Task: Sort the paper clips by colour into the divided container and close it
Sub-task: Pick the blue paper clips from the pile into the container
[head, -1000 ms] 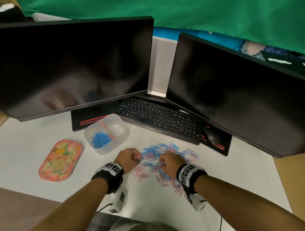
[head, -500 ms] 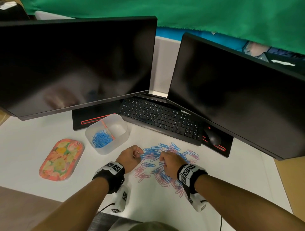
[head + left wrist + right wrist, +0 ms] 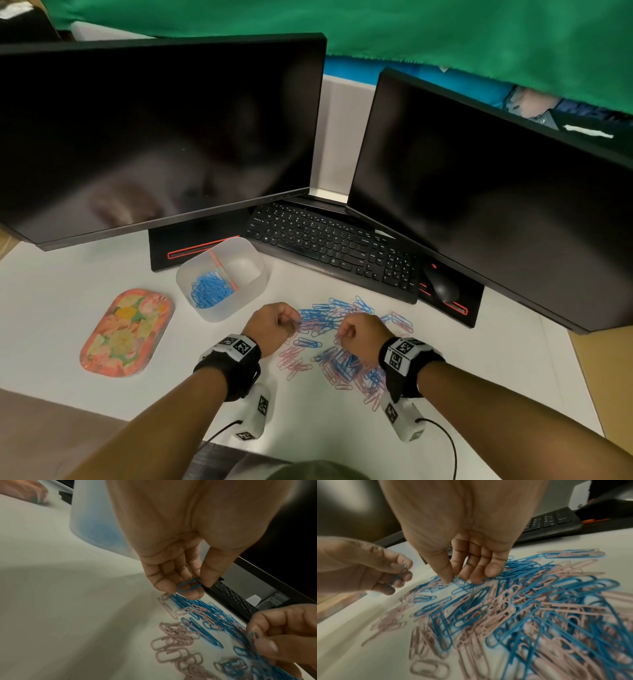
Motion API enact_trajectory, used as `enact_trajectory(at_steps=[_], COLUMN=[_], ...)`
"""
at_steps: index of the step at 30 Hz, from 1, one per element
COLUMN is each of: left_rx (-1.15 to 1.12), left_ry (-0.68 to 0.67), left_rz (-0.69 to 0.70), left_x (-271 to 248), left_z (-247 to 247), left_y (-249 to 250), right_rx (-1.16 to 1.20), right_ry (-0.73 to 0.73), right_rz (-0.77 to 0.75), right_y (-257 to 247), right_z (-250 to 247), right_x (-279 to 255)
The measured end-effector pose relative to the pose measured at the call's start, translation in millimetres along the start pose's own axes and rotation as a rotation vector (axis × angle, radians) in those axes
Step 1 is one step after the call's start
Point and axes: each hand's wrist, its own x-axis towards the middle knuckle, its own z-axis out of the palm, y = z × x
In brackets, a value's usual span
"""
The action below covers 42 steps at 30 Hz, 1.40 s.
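Head view first: both hands sit over a mixed heap of blue and pink paper clips [image 3: 337, 337] on the white desk [image 3: 51, 308], in front of the keyboard [image 3: 329, 246]. The left hand [image 3: 272, 327] and right hand [image 3: 363, 337] both look like loose fists from up here, so you can't tell what they've got. The divided container [image 3: 221, 279] stands just left of the heap, open, with a bunch of blue clips [image 3: 209, 289] in its left compartment and nothing I can make out in the right one. Its floral lid [image 3: 125, 334] lies flat further left, well apart. My guess is it's parked there to keep the tub open while sorting goes on, so closing is a long way off.

Left wrist view clears things up: the left hand [image 3: 180, 547] is pinching a single blue paper clip [image 3: 187, 586] between thumb and fingers, just above the edge of the heap. The frosted container [image 3: 92, 524] shows right behind it, blue visible through the wall. Handy, since that's probably where the clip goes.

Right wrist view: the right hand [image 3: 471, 540] has its fingers curled down onto the heap, thumb and fingertips [image 3: 493, 570] closing around a blue clip [image 3: 460, 583] that lies on the desk. I'd call it a pinch just forming. This view also shows how tangled the pink and blue clips are, which the head camera flattens out.
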Motion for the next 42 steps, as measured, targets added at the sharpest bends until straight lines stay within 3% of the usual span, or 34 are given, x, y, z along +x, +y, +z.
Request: enact_trajectory(at_steps=[5,13,17,23,30,34,42], left_rx=[-0.088,-0.113,0.028,0.398,0.707,0.743,0.532], left_ry=[-0.023,-0.009,0.020,-0.075,-0.099,-0.103,-0.086], left_rz=[-0.013,-0.036,-0.032,0.137,0.229,0.214,0.114], left_x=[0.0,1.9,1.1,-1.6,1.0,2.3,0.9], left_z=[4.4,8.6,10.8,20.6,32.7,33.9,31.1], left_y=[2.7,5.4,9.6,12.3,13.1,12.7,13.3], right_rx=[0.205,0.247,0.353,0.542,0.236,0.244,0.743], right_ry=[-0.047,0.036,0.063,0.023,0.035,0.066,-0.082], right_rz=[0.081,0.147,0.173,0.207,0.110,0.098,0.261], right_y=[5.8,11.5,12.2,10.1,2.1,2.4,-0.5], right_z=[-10.9,-17.6,-19.5,-23.6,-27.1,-25.5,-28.1], right_x=[0.5,-1.0,-1.6,-2.8,-13.4,-13.6,-8.5])
